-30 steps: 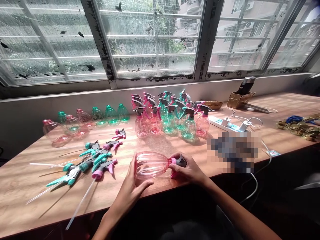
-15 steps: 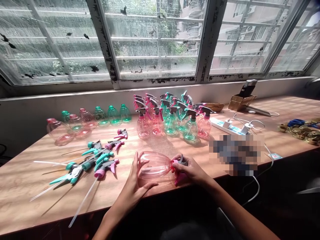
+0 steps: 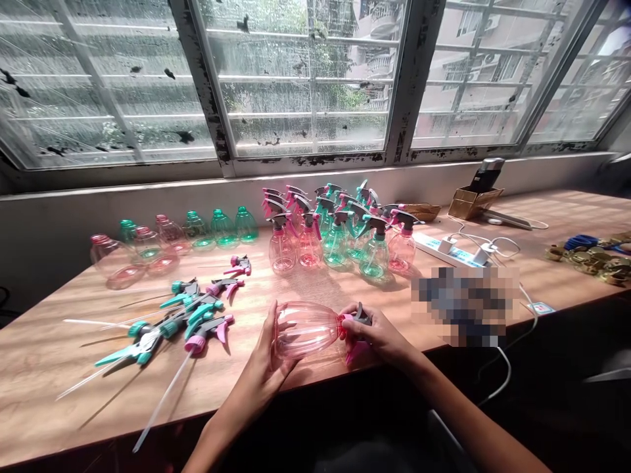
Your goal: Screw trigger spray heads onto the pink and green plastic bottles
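A clear pink spray bottle (image 3: 308,330) lies on its side over the front of the table, its neck toward the right. My left hand (image 3: 270,358) is closed round the bottle's base end, its thumb below and partly behind the clear wall. At the neck, my right hand (image 3: 371,332) grips the pink and grey trigger sprayer head (image 3: 363,314); the fingers hide most of the head, and its pink trigger shows below them. Left of my hands lie several loose trigger sprayer heads (image 3: 197,315), teal and pink, with thin clear tubes.
Several spray bottles with heads (image 3: 336,240) stand at the back middle, and several headless bottles (image 3: 224,226) at the back left. On the right are a power strip (image 3: 451,249), a small cardboard box (image 3: 473,202), white cables and a blurred-out item (image 3: 466,305). Windows rise behind.
My left thumb has moved in from its outstretched position, and the left hand has closed on the bottle. My right hand stays at the neck. The view has shifted slightly.
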Demonstrator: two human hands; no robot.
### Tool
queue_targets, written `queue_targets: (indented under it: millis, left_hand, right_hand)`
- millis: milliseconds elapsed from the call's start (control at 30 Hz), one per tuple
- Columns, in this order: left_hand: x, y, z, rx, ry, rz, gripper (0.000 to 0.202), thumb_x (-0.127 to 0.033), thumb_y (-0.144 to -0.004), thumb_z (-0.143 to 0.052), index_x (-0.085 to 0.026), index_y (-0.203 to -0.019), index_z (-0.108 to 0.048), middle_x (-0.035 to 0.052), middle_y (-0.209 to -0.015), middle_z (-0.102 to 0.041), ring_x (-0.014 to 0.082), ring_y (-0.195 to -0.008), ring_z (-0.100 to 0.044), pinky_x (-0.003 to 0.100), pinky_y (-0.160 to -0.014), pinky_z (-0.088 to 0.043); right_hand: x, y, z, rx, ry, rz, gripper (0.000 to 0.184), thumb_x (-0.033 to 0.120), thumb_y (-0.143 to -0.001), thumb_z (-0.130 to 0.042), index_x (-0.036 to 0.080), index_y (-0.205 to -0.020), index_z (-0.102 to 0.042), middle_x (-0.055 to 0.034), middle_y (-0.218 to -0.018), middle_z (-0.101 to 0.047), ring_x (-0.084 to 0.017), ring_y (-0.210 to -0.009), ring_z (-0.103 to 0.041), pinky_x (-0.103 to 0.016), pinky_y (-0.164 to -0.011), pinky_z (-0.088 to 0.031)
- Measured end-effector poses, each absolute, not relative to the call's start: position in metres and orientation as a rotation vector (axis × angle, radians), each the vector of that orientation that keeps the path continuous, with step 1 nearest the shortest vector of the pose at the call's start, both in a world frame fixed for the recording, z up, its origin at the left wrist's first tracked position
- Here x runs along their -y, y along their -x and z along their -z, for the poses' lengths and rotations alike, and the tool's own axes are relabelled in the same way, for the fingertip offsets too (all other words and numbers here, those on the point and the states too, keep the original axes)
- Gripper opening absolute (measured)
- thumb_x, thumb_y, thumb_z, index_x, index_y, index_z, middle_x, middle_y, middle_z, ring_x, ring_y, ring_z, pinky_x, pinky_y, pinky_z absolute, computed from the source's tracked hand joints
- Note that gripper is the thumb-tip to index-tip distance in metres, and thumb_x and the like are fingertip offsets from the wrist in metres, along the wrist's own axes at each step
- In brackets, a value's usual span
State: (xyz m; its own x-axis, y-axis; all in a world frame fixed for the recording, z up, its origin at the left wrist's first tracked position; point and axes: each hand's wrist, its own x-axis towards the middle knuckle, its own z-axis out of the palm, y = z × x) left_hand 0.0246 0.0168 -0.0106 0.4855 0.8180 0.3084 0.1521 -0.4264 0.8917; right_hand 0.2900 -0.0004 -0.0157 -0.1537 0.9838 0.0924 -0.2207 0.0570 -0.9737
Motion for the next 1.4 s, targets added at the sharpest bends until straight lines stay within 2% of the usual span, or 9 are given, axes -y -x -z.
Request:
queue_targets:
  millis: [100, 300, 467, 667, 767, 1000, 1167, 1267, 1400]
  left_hand:
    - [-0.014, -0.0248, 0.0049, -0.848, -1.887, -0.95, 0.103, -0.031, -0.089, -0.073, -0.042, -0.159, 0.002, 0.0102, -0.164, -0.026, 0.036, -0.144, -0.04, 0.053, -0.109, -0.048]
    - [-0.0137, -0.0245, 0.0041, -0.818, -1.855, -0.979, 0.095, -0.032, -0.093, -0.068, -0.043, -0.159, -0.001, 0.0083, -0.167, -0.02, 0.0346, -0.147, -0.035, 0.051, -0.11, -0.048]
    - [-0.0174, -0.0233, 0.0084, -0.803, -2.008, -1.022, 0.087, -0.033, -0.095, -0.066, -0.042, -0.159, -0.008, 0.0045, -0.17, -0.008, 0.0366, -0.155, -0.011, 0.057, -0.121, -0.029]
    - [-0.0152, -0.0248, 0.007, -0.806, -2.008, -1.019, 0.09, -0.034, -0.098, -0.061, -0.044, -0.159, 0.004, 0.0072, -0.171, -0.003, 0.0357, -0.148, -0.033, 0.059, -0.118, -0.031]
    - [-0.0124, -0.025, 0.0051, -0.851, -1.97, -0.984, 0.104, -0.038, -0.09, -0.072, -0.045, -0.158, 0.007, 0.0074, -0.171, 0.0, 0.0381, -0.148, -0.032, 0.06, -0.117, -0.035]
    - [-0.0153, -0.0259, 0.0064, -0.827, -2.044, -1.036, 0.093, -0.036, -0.094, -0.067, -0.044, -0.159, 0.0, 0.0068, -0.169, -0.006, 0.0387, -0.151, -0.023, 0.059, -0.118, -0.032]
    - [-0.0146, -0.026, 0.0073, -0.834, -2.047, -1.009, 0.096, -0.035, -0.096, -0.064, -0.046, -0.157, 0.008, 0.0088, -0.169, -0.008, 0.0349, -0.142, -0.041, 0.06, -0.116, -0.034]
    - [-0.0115, -0.0249, 0.0051, -0.884, -1.977, -0.963, 0.104, -0.038, -0.091, -0.071, -0.043, -0.158, 0.008, 0.0098, -0.169, -0.008, 0.0366, -0.143, -0.039, 0.059, -0.117, -0.034]
    - [-0.0114, -0.0236, 0.004, -0.904, -1.972, -0.953, 0.095, -0.04, -0.092, -0.069, -0.043, -0.159, -0.002, 0.0081, -0.166, -0.016, 0.0358, -0.144, -0.038, 0.057, -0.116, -0.037]
  right_hand:
    - [0.0013, -0.2897, 0.0144, 1.211, 0.912, -1.357, 0.039, 0.046, -0.078, -0.083, 0.017, -0.093, -0.063, -0.0002, -0.067, -0.073, -0.016, -0.055, -0.068, -0.027, -0.058, -0.053]
    - [0.0002, -0.29, 0.0162, 1.204, 0.906, -1.34, 0.036, 0.044, -0.08, -0.082, 0.017, -0.094, -0.063, -0.0002, -0.068, -0.073, -0.016, -0.055, -0.068, -0.026, -0.058, -0.053]
    - [0.0006, -0.2896, 0.0162, 1.188, 0.918, -1.33, 0.036, 0.044, -0.08, -0.082, 0.017, -0.094, -0.063, 0.0006, -0.068, -0.072, -0.015, -0.055, -0.068, -0.026, -0.057, -0.052]
    - [0.0036, -0.2897, 0.0135, 1.282, 0.931, -1.327, 0.035, 0.041, -0.08, -0.083, 0.017, -0.095, -0.064, 0.0001, -0.074, -0.073, -0.014, -0.059, -0.067, -0.026, -0.06, -0.052]
    - [0.0038, -0.29, 0.0132, 1.299, 0.931, -1.319, 0.033, 0.039, -0.08, -0.084, 0.017, -0.094, -0.064, 0.0002, -0.076, -0.073, -0.014, -0.061, -0.066, -0.025, -0.062, -0.052]
    - [0.002, -0.2921, 0.019, 1.27, 0.93, -1.359, 0.034, 0.039, -0.079, -0.084, 0.018, -0.096, -0.063, 0.0015, -0.07, -0.071, -0.016, -0.06, -0.066, -0.027, -0.061, -0.051]
    - [0.0021, -0.2922, 0.0183, 1.265, 0.939, -1.369, 0.036, 0.039, -0.078, -0.085, 0.017, -0.097, -0.063, 0.0017, -0.07, -0.07, -0.015, -0.061, -0.066, -0.027, -0.062, -0.05]
    - [0.0034, -0.2922, 0.0151, 1.284, 0.97, -1.348, 0.036, 0.039, -0.077, -0.086, 0.017, -0.096, -0.064, 0.0023, -0.073, -0.069, -0.013, -0.062, -0.064, -0.025, -0.062, -0.048]
    - [0.0054, -0.2928, 0.0108, 1.29, 0.998, -1.362, 0.039, 0.036, -0.073, -0.089, 0.018, -0.097, -0.064, 0.0026, -0.078, -0.068, -0.014, -0.065, -0.065, -0.026, -0.063, -0.05]
